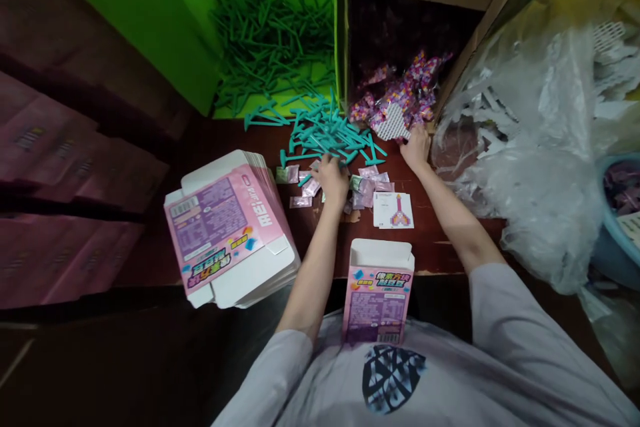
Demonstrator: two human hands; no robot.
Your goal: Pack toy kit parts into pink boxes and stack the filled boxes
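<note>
My left hand [333, 181] is closed over the front edge of a pile of teal plastic toy hammers [325, 127]. A teal hammer handle [304, 180] sticks out to its left, seemingly gripped. Small pink packets [311, 187] lie around and below that hand. My right hand [418, 147] pinches the lower edge of a white perforated board [393, 123], in front of bags of purple, pink and orange beads [417, 87]. White pattern cards [393, 211] lie between my arms. An upright pink box [377, 300] with its top flaps open stands against my body.
A stack of flattened pink boxes [225, 227] leans at the left. More hammers fill a bright green bin [280, 107] behind. At right are a plastic bag [545, 147] of white boards and a blue tub [613, 233]. Pink cartons [55, 153] are stacked far left.
</note>
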